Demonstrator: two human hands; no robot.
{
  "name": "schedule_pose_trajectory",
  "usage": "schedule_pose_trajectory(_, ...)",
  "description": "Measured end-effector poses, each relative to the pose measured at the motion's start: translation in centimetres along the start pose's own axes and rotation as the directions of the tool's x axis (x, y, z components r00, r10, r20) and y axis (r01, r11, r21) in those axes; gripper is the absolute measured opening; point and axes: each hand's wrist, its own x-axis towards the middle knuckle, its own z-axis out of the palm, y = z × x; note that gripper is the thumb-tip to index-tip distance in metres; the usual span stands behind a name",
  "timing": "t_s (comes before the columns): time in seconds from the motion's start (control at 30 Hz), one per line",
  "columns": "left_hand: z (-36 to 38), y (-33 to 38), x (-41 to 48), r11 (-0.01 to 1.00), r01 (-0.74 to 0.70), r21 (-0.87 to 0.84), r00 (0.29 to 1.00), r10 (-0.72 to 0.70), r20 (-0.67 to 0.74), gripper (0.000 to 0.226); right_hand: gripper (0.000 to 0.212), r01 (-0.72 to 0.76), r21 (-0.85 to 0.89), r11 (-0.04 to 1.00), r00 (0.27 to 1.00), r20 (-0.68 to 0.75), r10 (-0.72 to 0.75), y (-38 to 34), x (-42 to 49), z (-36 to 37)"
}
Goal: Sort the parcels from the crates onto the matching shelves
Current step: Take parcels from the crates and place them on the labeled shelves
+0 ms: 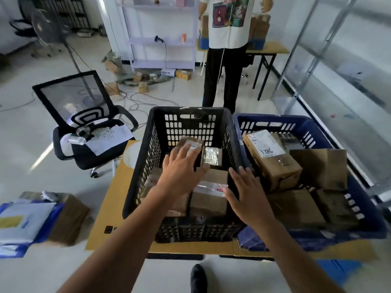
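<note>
Looking down on two crates set on a cardboard sheet (pixel 114 208). To the right, blue crate (pixel 313 125), piled with brown parcels. Dead centre, black crate (pixel 152 132), several parcels on its floor, so nowhere near emptied by the look of it. Nearest in there, a taped brown parcel (pixel 209 200). At the far wall, a small labelled parcel (pixel 190 142) beside a foil-wrapped one (pixel 212 156).

Left hand (pixel 182 172) stretched deep, fingers straight and spread, tips on or just over the small labelled parcel, nothing gripped. Right hand (pixel 248 195) flat and open too, by the crate's right wall, above the taped parcel.

Best now: curl the left fingers over the parcel's far edge, thumb on the near side, lift straight up clear of the rim — then read the label before choosing a shelf (pixel 148 42). Worth keeping the right hand ready underneath.
</note>
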Motion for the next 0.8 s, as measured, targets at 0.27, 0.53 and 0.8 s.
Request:
schedule_pose_trajectory(0.27,5.3,0.5,15.0,0.993,-0.036,0.109,0.964,0.006,0.266,0.072,0.080,-0.065,0.047,0.997,0.998,-0.010,0.065,1.3,5.1,0.7)
schedule_pose_trajectory(0.53,11.7,-2.2,21.7,0.985,-0.084,0.152,0.849,-0.009,0.529,0.077,0.079,-0.135,-0.034,0.990,0.991,0.022,0.136,1.5,6.6,1.1)
schedule_pose_trajectory(0.8,12.5,-1.4,21.5,0.998,0.064,0.005,0.920,-0.061,0.387,0.095,0.078,-0.147,-0.057,0.988,0.989,-0.028,0.145,1.0,6.3,0.9)
